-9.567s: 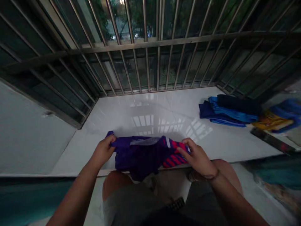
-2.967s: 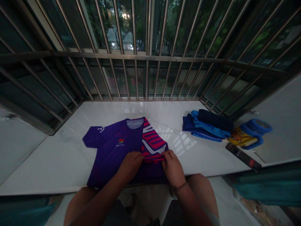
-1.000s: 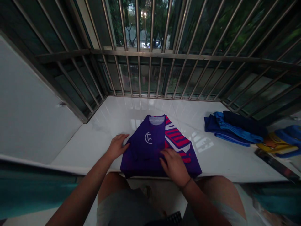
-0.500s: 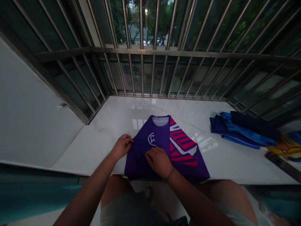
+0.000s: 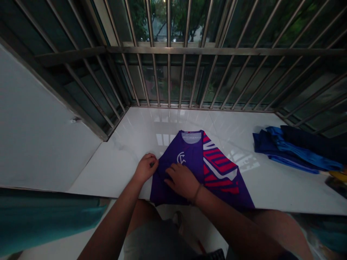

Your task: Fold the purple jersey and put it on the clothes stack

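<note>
Shirt [image 5: 193, 155] at lower centre of frame, on the window ledge [image 5: 124, 148]. Its left side, spread wide three seconds back, now lies folded in, white mark [image 5: 181, 158] uppermost. Our left hand [image 5: 146, 167] pinches the edge; our right hand [image 5: 184, 180] rests on cloth, grip unclear to us.

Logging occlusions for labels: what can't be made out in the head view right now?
All head view:
Lower part of the white logo on the purple shirt: behind the right hand.
Print inside the collar: too small and blurred.
Dark spot at the left hand: too small to identify.
Yellow thing: cut off by the right edge.
</note>
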Motion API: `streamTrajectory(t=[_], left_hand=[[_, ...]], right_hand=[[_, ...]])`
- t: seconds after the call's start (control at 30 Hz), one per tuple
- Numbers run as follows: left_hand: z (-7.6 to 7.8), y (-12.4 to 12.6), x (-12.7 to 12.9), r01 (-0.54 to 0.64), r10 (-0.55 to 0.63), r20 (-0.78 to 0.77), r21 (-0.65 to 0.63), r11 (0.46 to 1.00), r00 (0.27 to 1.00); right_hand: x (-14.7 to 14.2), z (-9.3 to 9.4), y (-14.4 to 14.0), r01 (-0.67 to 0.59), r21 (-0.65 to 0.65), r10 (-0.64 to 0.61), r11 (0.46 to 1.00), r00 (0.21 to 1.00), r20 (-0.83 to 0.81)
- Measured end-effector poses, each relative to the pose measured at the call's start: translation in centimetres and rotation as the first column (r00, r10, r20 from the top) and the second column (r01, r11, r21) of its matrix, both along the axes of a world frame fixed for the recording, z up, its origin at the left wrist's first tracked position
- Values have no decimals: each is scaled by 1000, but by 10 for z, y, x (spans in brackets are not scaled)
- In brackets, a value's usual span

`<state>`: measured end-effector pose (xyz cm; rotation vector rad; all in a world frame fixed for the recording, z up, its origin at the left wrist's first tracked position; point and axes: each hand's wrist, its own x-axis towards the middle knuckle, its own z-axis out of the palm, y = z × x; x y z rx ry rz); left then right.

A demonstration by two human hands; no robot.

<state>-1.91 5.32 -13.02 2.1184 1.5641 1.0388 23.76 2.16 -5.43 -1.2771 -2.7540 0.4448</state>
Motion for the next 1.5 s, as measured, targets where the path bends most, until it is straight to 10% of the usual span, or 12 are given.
streamTrajectory(t=[0.23,0.37,0.53,0.8,0.97,1.2,1.5], left_hand=[[-2,2,0,-30,29,-33,-29,999,999],[-2,3,0,-48,48,-48,-4,999,998],[-3,-15,-2,-70,77,-87,72,995,993],[-22,-110,-19,-170,182,-155,92,981,971],[-17,-143,2,-15,22,-219,29,999,975],[-10,-161,11,151,-150,-260,-17,988,954],[-2,-95,-15,-165,165,-196,19,986,967]], right_hand=[[14,-35,-124,-417,3,413,909,899,-146],[31,-43,-154,-438,23,435,899,885,-166],[57,-37,-146,-241,32,243,970,964,-108],[102,-29,-137,-51,-62,47,997,997,-64],[118,-37,-137,-16,-72,12,997,998,-58],[125,-32,-133,90,-45,-94,995,989,-114],[83,-11,-78,515,-125,-518,848,855,5]])
